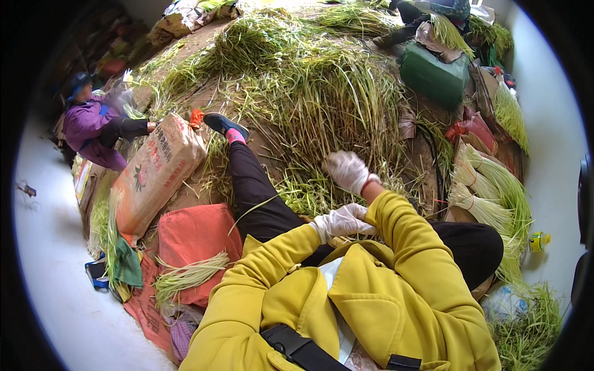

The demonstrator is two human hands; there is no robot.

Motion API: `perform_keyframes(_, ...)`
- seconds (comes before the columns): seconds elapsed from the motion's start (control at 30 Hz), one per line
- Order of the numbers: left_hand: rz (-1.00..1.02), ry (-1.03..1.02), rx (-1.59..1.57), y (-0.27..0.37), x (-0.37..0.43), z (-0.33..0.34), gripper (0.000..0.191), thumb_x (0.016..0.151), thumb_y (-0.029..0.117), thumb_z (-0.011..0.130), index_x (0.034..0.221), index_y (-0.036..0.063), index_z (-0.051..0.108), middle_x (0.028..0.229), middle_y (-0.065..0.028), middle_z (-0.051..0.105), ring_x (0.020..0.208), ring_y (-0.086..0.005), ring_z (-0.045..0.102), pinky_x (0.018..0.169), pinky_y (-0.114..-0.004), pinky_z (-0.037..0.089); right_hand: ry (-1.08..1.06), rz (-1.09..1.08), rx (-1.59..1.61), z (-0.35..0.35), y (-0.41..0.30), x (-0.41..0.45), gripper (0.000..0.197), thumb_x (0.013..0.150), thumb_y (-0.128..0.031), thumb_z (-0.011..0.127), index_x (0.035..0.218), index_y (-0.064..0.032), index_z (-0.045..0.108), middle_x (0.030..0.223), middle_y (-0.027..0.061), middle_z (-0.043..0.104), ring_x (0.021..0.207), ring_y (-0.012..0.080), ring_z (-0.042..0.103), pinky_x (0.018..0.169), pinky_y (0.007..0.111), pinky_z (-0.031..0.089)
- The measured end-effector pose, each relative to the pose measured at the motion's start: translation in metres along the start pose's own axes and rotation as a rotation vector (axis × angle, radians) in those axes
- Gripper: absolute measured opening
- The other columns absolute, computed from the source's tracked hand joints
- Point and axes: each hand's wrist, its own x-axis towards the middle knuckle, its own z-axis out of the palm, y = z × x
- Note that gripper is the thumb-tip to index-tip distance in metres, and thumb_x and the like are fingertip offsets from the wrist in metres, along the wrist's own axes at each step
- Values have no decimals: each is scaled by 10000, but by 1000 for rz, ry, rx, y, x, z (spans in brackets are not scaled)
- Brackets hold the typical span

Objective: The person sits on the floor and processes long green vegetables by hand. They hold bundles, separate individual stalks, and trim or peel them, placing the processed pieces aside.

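Observation:
My left hand (342, 221), in a thin white glove, is at the cuff of my right jacket sleeve (385, 208), its fingers closed on the yellow cloth. Forward of it is my right hand (348, 172), also gloved, curled into a loose fist and slightly blurred. No object shows in it. A red band (370, 180) circles the right wrist. Beyond both hands spreads a large heap of long green chive-like stalks (343, 102), straw-coloured at the near ends. Shorter pale green pieces (306, 197) lie just before my lap. One loose stalk (255, 208) crosses my left thigh.
Tied bundles of pale stalks (482, 185) lie at right, near a yellow-capped bottle (538, 241). At left are a red sack (195, 250) with stalks on it and a printed woven bale (160, 171). A person (93, 120) sits beyond; another sits behind a green bale (434, 74).

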Motion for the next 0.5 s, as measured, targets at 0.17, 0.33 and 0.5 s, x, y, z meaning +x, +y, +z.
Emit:
perform_keyframes(0.17, 553, 392, 536, 80, -23, -76, 265, 835, 126, 576, 1074, 20, 615, 1069, -92, 628, 1017, -186, 581, 885, -352, 463, -107, -7, 215, 18, -27, -24, 192, 783, -131, 559, 957, -105, 635, 978, 98, 620, 906, 274, 600, 810, 358, 495)
perform_keyframes(0.33, 580, 1345, -4, 165, -51, -142, 234, 895, 180, 533, 1120, 135, 581, 1064, -4, 604, 951, -139, 602, 862, -365, 422, 636, 107, 1120, -75, -46, 21, 199, 801, 8, 632, 992, -48, 649, 945, 82, 665, 875, 157, 626, 780, 268, 505)
perform_keyframes(0.5, 732, 1418, -28, 175, -39, -130, 186, 834, 301, 575, 940, 149, 590, 846, 47, 596, 779, -90, 535, 730, -342, 410, 585, -135, 1094, -150, -102, 25, 307, 763, -77, 697, 1057, -49, 615, 928, 104, 631, 710, 181, 633, 631, 281, 507)
